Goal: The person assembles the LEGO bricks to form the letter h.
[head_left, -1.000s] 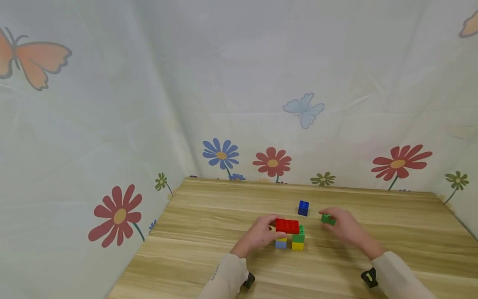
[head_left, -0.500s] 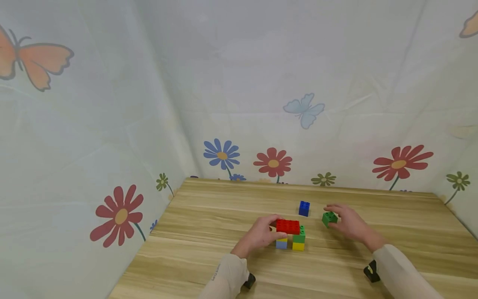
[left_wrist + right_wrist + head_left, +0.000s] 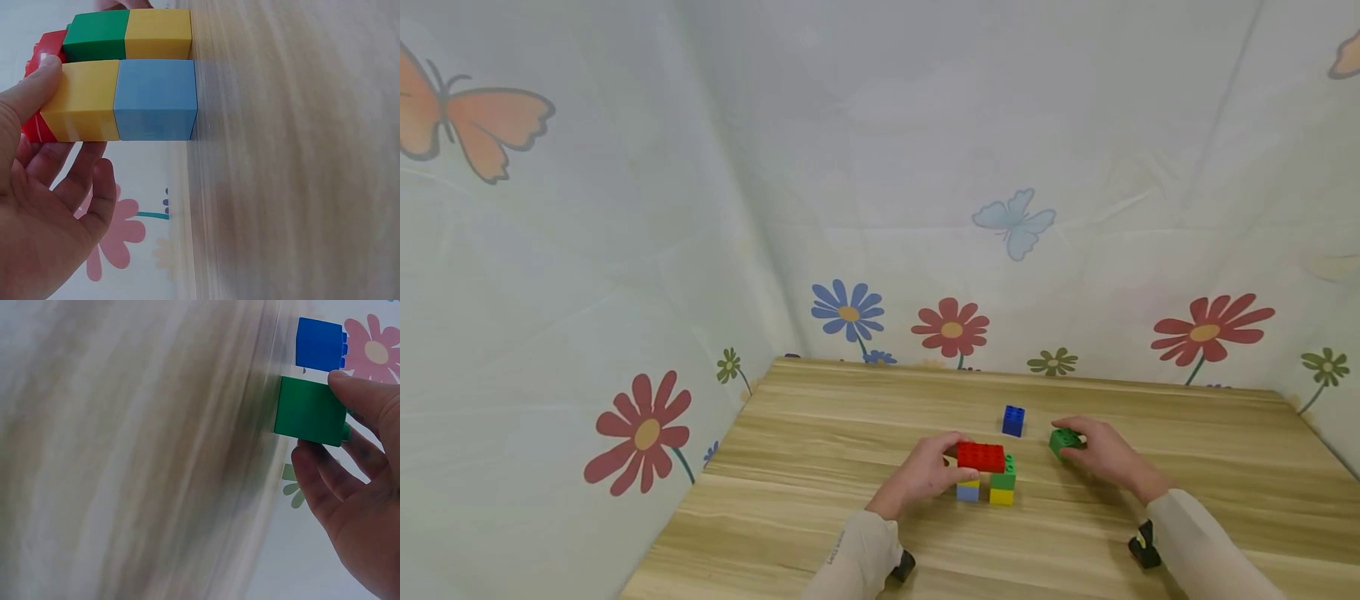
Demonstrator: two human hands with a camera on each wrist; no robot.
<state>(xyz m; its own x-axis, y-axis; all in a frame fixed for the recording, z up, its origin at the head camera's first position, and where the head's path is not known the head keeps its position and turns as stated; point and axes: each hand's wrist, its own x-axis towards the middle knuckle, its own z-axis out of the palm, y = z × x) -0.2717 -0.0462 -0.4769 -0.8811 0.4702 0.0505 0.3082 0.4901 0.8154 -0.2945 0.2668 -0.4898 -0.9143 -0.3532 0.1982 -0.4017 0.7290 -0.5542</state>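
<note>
Thumb and fingers of my left hand (image 3: 925,472) grip the left end of a red building brick (image 3: 981,455), which lies studs up across two short stacks. The left stack has a yellow brick (image 3: 81,100) over a light blue brick (image 3: 155,100). On the right, a green brick (image 3: 97,34) sits on another yellow brick (image 3: 1002,497). To the right of this bridge, my right hand (image 3: 1105,454) pinches a loose green brick (image 3: 310,411) between thumb and fingers, studs upward and low at the tabletop. Behind them stands a dark blue brick (image 3: 1013,421).
The wooden table (image 3: 820,408) ends at the back against a light curtain (image 3: 880,167) printed with flowers and butterflies. Another curtain side hangs along the left edge. A black wrist device (image 3: 1144,546) shows below the right sleeve.
The loose green brick has been turned in my right hand so its studs now point up, and the fingers have resettled on it. My left hand stays on the red brick.
</note>
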